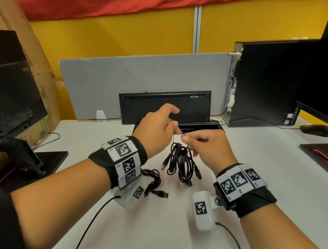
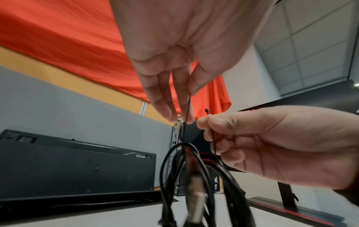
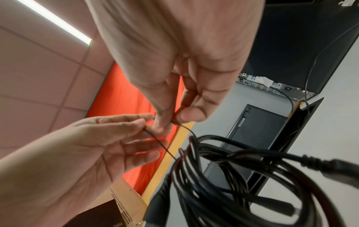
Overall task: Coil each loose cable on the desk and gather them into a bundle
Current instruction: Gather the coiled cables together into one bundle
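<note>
A bundle of coiled black cables (image 1: 180, 164) hangs from a thin black tie wire (image 1: 173, 138) over the middle of the white desk (image 1: 255, 190). My left hand (image 1: 174, 125) pinches one strand of the tie between thumb and fingers. My right hand (image 1: 187, 139) pinches the other strand, whose short end pokes out above the fingers. The left wrist view has the tie (image 2: 187, 107) running down into the bundle (image 2: 186, 176), between my left hand (image 2: 186, 110) and right hand (image 2: 209, 127). A separate coiled USB cable (image 1: 153, 178) lies on the desk by my left wrist.
A black keyboard (image 1: 165, 105) leans upright against the grey divider (image 1: 101, 86), behind an open cable slot (image 1: 198, 127). A black PC case (image 1: 265, 83), a mouse (image 1: 317, 129) and a monitor stand at the right. Another monitor (image 1: 5, 89) and a cardboard box (image 1: 44, 86) stand at the left.
</note>
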The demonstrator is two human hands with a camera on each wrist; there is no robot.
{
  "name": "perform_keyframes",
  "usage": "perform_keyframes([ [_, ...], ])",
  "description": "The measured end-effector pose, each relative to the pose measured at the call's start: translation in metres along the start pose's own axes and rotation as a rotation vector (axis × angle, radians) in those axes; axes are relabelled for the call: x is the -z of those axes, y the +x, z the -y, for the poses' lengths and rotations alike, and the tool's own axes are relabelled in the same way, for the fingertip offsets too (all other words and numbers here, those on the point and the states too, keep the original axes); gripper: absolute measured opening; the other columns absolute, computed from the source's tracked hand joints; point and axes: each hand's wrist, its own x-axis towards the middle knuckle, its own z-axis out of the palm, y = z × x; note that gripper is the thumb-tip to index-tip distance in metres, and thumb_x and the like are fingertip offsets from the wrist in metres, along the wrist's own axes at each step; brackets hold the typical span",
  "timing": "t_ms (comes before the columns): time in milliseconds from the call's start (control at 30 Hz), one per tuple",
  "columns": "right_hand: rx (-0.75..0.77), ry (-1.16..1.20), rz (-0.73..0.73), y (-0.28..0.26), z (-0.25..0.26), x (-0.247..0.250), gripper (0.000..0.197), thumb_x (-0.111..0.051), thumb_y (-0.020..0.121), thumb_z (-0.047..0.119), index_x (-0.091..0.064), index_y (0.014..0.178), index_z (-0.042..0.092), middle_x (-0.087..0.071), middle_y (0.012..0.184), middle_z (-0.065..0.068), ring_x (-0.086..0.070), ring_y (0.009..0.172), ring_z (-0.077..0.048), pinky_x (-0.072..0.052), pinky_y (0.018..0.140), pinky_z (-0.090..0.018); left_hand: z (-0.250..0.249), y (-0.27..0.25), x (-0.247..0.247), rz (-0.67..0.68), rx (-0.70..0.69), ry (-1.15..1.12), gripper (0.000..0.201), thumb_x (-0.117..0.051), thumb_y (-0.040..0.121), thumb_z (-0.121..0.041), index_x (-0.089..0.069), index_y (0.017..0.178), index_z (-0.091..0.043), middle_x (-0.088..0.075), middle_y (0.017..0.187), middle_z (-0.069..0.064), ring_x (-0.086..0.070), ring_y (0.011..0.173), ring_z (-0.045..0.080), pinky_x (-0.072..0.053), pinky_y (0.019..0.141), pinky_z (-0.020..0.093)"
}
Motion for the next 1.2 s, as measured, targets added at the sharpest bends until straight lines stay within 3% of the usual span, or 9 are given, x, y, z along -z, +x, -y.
perform_keyframes([
  [67,0.026,0.011,-0.003,-0.001,0.0,-0.003,0.014,-0.074,0.083,0.02,-0.075,0.078,0.033,-0.068,0.061,0.02,-0.059,0.054,0.007,-0.044,0.056,-0.008,-0.006,0.0,-0.001,0.001,-0.033,0.022,0.035,-0.047,0.099,-0.017,-0.046,0.134,-0.021,-0.073,0.089,-0.011,-0.057,0.064,-0.011,-0.042,0.066,0.008],
  [133,0.032,0.026,-0.025,-0.002,0.0,-0.005,0.01,-0.074,0.083,0.019,-0.077,0.082,0.029,-0.069,0.063,0.022,-0.06,0.058,0.008,-0.043,0.059,-0.008,-0.012,-0.001,-0.002,0.011,-0.045,0.01,0.041,-0.046,0.1,-0.017,-0.043,0.14,-0.021,-0.074,0.097,-0.01,-0.058,0.077,-0.011,-0.038,0.075,0.006],
  [367,0.079,0.102,-0.131,-0.007,0.001,-0.013,0.013,-0.074,0.082,0.013,-0.079,0.088,0.024,-0.075,0.082,0.007,-0.068,0.077,-0.006,-0.054,0.079,-0.024,-0.021,0.001,-0.007,0.059,0.003,-0.014,0.053,-0.044,0.102,-0.021,-0.027,0.151,-0.024,-0.073,0.109,-0.007,-0.059,0.111,0.004,-0.03,0.084,0.003],
  [567,0.132,0.118,-0.157,-0.007,-0.001,-0.015,0.011,-0.071,0.085,0.015,-0.078,0.091,0.021,-0.073,0.085,0.01,-0.065,0.076,0.001,-0.051,0.075,-0.016,-0.019,0.002,-0.008,0.029,0.042,-0.162,0.055,-0.046,0.101,-0.019,-0.026,0.151,-0.021,-0.074,0.106,-0.006,-0.06,0.113,0.004,-0.039,0.11,0.033],
  [700,0.14,0.148,-0.129,-0.008,-0.002,-0.018,0.012,-0.069,0.088,0.015,-0.077,0.094,0.02,-0.072,0.088,0.013,-0.065,0.076,0.005,-0.048,0.068,-0.009,-0.015,0.003,-0.009,0.031,0.11,-0.339,0.056,-0.05,0.099,-0.015,-0.028,0.151,-0.019,-0.074,0.104,-0.005,-0.065,0.106,0.007,-0.046,0.104,0.038],
  [833,0.125,0.11,-0.09,-0.006,-0.003,-0.015,0.012,-0.07,0.087,0.017,-0.077,0.092,0.025,-0.074,0.09,0.01,-0.067,0.089,-0.013,-0.054,0.085,-0.029,-0.008,0.0,-0.004,0.073,0.14,-0.361,0.061,-0.057,0.096,-0.027,-0.03,0.15,-0.018,-0.076,0.098,-0.005,-0.068,0.101,0.011,-0.046,0.102,0.033],
  [967,0.099,0.099,-0.046,-0.004,-0.006,-0.005,0.01,-0.072,0.085,0.02,-0.078,0.085,0.027,-0.076,0.084,0.013,-0.069,0.086,-0.002,-0.054,0.081,-0.025,0.009,-0.009,0.007,0.086,0.268,-0.43,0.027,-0.051,0.097,-0.031,-0.066,0.111,-0.014,-0.076,0.086,0.005,-0.072,0.08,0.018,-0.057,0.081,0.04],
  [1067,0.082,0.083,0.003,-0.004,-0.007,0.002,0.011,-0.07,0.086,0.021,-0.079,0.081,0.023,-0.076,0.083,0.012,-0.069,0.085,0.002,-0.048,0.077,-0.019,0.028,-0.017,0.012,0.239,0.327,-0.118,0.02,-0.054,0.095,-0.016,-0.072,0.096,-0.008,-0.075,0.079,0.007,-0.07,0.071,0.017,-0.059,0.076,0.039],
  [1200,0.081,0.023,0.066,-0.004,-0.008,0.008,0.015,-0.07,0.087,0.022,-0.079,0.075,0.023,-0.076,0.081,0.012,-0.069,0.087,0.001,-0.05,0.084,-0.023,0.052,-0.027,0.005,0.591,0.298,0.497,0.019,-0.057,0.087,-0.012,-0.075,0.092,-0.01,-0.074,0.093,0.006,-0.067,0.085,0.021,-0.057,0.083,0.037],
])
